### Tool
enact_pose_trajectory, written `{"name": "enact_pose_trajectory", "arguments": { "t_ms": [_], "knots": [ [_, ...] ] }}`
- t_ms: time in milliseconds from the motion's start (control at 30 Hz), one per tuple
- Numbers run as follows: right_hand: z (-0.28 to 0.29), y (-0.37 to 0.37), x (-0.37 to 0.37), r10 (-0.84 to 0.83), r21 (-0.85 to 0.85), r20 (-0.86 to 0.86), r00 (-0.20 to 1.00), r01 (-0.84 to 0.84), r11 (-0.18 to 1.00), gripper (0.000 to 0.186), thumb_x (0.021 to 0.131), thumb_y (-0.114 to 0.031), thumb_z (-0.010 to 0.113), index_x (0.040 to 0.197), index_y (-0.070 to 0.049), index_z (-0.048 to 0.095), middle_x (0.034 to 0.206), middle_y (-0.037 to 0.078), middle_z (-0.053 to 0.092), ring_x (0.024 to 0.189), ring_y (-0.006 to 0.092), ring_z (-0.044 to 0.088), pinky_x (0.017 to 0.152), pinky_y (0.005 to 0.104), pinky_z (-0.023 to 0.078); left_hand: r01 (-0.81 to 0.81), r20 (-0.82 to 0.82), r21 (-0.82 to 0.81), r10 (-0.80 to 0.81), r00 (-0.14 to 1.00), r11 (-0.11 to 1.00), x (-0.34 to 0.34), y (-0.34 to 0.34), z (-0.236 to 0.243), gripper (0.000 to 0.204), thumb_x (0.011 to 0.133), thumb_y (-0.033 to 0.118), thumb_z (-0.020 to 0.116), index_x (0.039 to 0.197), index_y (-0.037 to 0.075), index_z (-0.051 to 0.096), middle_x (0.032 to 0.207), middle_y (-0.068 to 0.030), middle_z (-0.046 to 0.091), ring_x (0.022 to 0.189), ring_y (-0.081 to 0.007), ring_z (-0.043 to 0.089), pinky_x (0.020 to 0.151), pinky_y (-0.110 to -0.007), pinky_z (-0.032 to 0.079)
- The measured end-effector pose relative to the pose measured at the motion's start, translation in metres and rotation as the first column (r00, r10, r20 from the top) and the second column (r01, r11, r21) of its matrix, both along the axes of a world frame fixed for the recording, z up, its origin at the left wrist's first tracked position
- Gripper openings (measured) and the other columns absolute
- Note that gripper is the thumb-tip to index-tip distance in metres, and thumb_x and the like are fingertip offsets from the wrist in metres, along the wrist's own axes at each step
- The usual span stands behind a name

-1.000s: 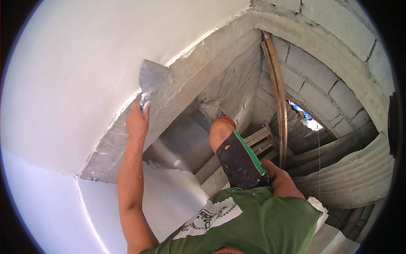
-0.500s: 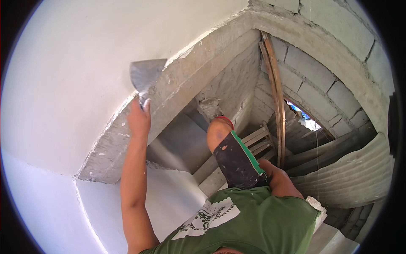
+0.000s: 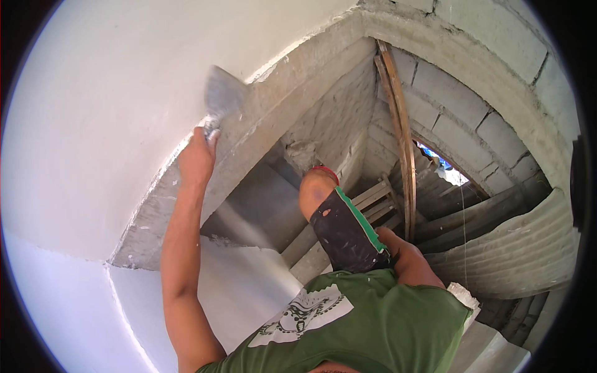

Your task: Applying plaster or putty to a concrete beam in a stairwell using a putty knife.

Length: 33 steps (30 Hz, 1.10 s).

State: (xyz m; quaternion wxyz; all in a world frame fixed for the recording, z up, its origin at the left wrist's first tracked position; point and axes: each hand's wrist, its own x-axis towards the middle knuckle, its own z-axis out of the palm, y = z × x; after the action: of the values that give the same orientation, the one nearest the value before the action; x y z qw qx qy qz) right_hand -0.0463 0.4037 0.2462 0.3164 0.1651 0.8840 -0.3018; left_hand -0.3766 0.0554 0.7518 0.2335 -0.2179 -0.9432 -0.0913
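Observation:
My left hand (image 3: pixel 197 158) is wrapped round the handle of a broad, flared putty knife (image 3: pixel 225 94), its metal blade blurred by motion. The blade points up and away from me, over the seam between the smooth white wall (image 3: pixel 118 118) and the rough grey concrete ledge (image 3: pixel 273 102). Whitish smears coat the neck of the knife near my thumb. Down beside the dark shorts (image 3: pixel 345 239) is my right arm (image 3: pixel 410 261); its hand is mostly hidden by the shorts, so its fingers do not show.
Beyond my bent knee, wooden slats (image 3: pixel 373 198) lie low down. Two upright timber strips (image 3: pixel 401 137) stand before a concrete block wall (image 3: pixel 457 133). A corrugated sheet (image 3: pixel 510 248) curves at the right, and a thin string (image 3: pixel 464 230) hangs near it.
The putty knife has turned clockwise, its blade tilting to the right and shifting slightly upward. My left hand has moved a little up and left, still gripping it.

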Motion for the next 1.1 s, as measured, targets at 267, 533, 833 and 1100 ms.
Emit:
{"name": "enact_pose_trajectory", "arguments": {
  "t_ms": [267, 533, 833, 1100],
  "knots": [
    [0.032, -0.017, 0.001, -0.052, 0.037, 0.06, 0.997, 0.049, 0.998, 0.038, 0.075, -0.029, 0.062, 0.099, -0.001, 0.07, 0.107, 0.022, 0.066, 0.102, 0.039, 0.062, 0.085, 0.0448, 0.05, -0.031, 0.127, -0.157, 0.051, 0.991, 0.987, 0.006, -0.014, -0.021, 0.035, 0.093, 0.038, 0.054, 0.104, 0.006, 0.049, 0.076, -0.0241, 0.064, 0.072, -0.0441, 0.062, 0.063, -0.054, 0.048],
    [0.04, 0.002, 0.004, 0.483, 0.142, -0.049, 0.874, -0.472, 0.87, 0.041, 0.073, -0.031, 0.062, 0.097, 0.001, 0.07, 0.103, 0.022, 0.067, 0.101, 0.0383, 0.063, 0.084, 0.0439, 0.05, -0.005, -0.009, 0.053, 0.006, 1.0, 0.999, 0.0, -0.012, -0.017, 0.034, 0.093, 0.037, 0.054, 0.098, 0.004, 0.047, 0.075, -0.0239, 0.064, 0.069, -0.0437, 0.063, 0.061, -0.053, 0.049],
    [0.09, -0.018, -0.017, 0.006, -0.036, 0.16, 0.987, 0.0, 0.999, 0.042, 0.073, -0.033, 0.062, 0.098, -0.001, 0.07, 0.102, 0.022, 0.067, 0.101, 0.0373, 0.063, 0.084, 0.0432, 0.05, -0.01, -0.026, 0.026, 0.011, 1.0, 1.0, 0.016, -0.037, -0.04, 0.033, 0.093, 0.036, 0.055, 0.098, 0.005, 0.047, 0.078, -0.0243, 0.064, 0.07, -0.0448, 0.062, 0.061, -0.053, 0.048],
    [0.033, -0.005, -0.004, -0.044, -0.045, 0.071, 0.997, 0.047, 0.998, 0.035, 0.072, -0.027, 0.061, 0.094, -0.002, 0.071, 0.099, 0.022, 0.067, 0.097, 0.0365, 0.065, 0.081, 0.0429, 0.051, -0.02, -0.001, 0.03, 0.02, 1.0, 0.999, 0.006, -0.012, -0.017, 0.035, 0.093, 0.036, 0.055, 0.103, 0.004, 0.047, 0.077, -0.025, 0.064, 0.072, -0.0454, 0.061, 0.063, -0.052, 0.048]
  ]
}}
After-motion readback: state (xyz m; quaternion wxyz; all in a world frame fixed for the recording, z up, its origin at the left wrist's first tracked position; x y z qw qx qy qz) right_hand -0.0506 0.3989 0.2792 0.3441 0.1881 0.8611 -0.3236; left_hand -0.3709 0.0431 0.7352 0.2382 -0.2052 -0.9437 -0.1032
